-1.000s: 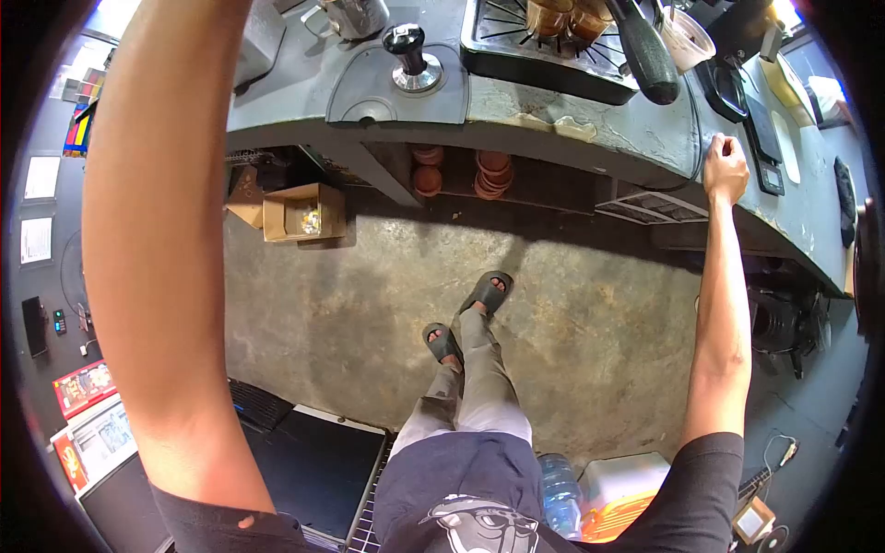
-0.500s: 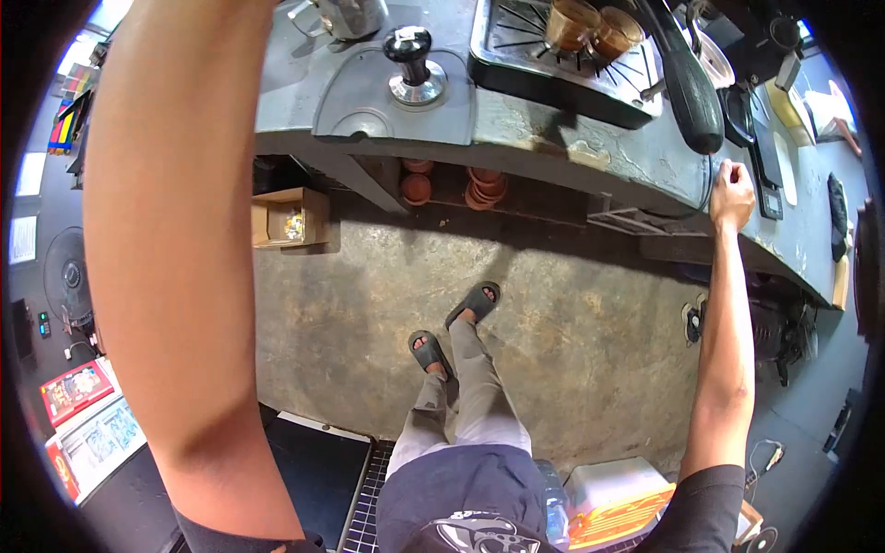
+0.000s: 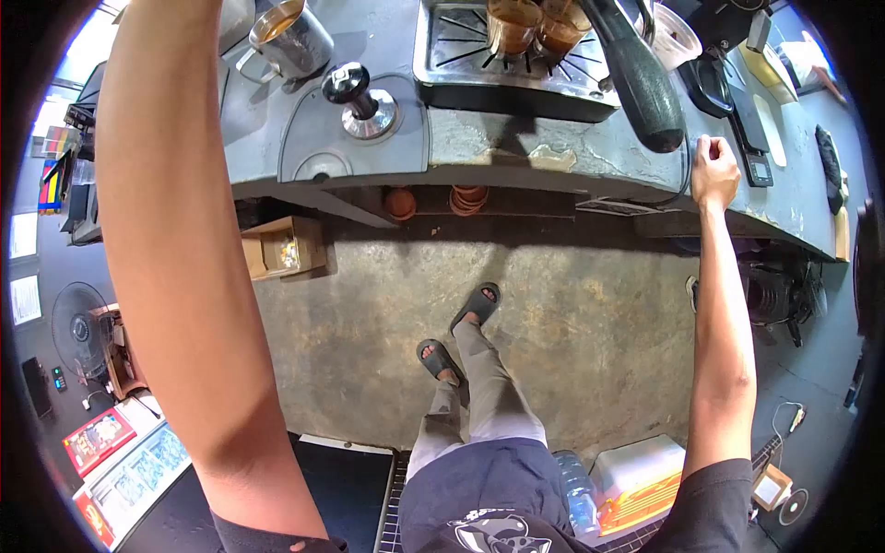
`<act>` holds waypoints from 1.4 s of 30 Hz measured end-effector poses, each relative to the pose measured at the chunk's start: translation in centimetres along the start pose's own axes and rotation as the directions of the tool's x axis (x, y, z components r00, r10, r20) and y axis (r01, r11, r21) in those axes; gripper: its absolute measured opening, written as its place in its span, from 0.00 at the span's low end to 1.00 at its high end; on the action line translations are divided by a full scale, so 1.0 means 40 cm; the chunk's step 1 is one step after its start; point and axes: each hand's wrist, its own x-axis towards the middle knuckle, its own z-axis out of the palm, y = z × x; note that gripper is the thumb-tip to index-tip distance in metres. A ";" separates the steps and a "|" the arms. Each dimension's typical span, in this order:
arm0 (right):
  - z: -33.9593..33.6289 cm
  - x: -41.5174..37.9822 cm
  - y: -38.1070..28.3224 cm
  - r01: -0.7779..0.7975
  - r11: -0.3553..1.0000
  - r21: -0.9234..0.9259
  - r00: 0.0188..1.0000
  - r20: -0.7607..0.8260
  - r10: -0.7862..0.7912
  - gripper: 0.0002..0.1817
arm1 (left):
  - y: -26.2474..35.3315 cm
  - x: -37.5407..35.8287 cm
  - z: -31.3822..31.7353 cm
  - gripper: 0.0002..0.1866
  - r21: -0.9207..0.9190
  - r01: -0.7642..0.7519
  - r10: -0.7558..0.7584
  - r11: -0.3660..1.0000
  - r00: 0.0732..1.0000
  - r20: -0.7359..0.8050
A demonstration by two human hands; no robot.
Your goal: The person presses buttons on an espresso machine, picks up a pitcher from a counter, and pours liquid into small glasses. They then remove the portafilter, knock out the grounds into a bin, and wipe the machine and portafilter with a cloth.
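the right hand rests curled on the counter.

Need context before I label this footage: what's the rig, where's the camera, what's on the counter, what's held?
No robot: a person works bare-handed. Every picture comes from one head-worn camera looking down, hence the curved view with legs and sandals.

On the counter: a metal jug, a coffee tamper on a mat, and a metal tray bearing two glasses of brown drink.

The right hand is curled at the counter's edge, nothing visible in it. The left hand is out of view, so I can't tell what it holds.
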 end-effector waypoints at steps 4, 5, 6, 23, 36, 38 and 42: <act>-0.001 0.001 0.000 0.009 1.000 0.004 1.000 0.001 -0.009 0.18 | -0.013 0.002 0.003 0.25 -0.012 0.006 -0.006 1.000 1.000 -0.003; 0.002 0.002 0.002 0.010 1.000 0.003 1.000 0.007 -0.010 0.18 | -0.012 0.002 0.003 0.25 -0.014 0.004 -0.004 1.000 1.000 -0.003; 0.000 0.002 0.001 0.002 1.000 0.000 1.000 0.018 -0.002 0.18 | -0.013 0.001 0.005 0.25 -0.020 0.004 -0.004 1.000 1.000 -0.002; 0.000 -0.002 -0.005 -0.010 1.000 0.021 1.000 0.001 0.010 0.17 | -0.021 0.019 0.019 0.23 -0.045 -0.015 0.015 0.999 1.000 -0.006; -0.001 -0.005 -0.005 0.016 1.000 0.008 1.000 -0.019 -0.016 0.17 | -0.025 0.026 0.032 0.21 -0.035 -0.025 0.025 0.999 1.000 -0.017; 0.004 0.000 0.001 0.021 1.000 0.016 1.000 -0.012 -0.021 0.17 | -0.025 0.025 0.029 0.21 -0.037 -0.028 0.027 0.999 0.999 -0.019; 0.006 0.002 0.005 0.033 0.999 -0.014 0.999 -0.022 -0.033 0.18 | -0.030 0.020 0.023 0.21 -0.037 -0.026 0.025 0.999 0.999 -0.023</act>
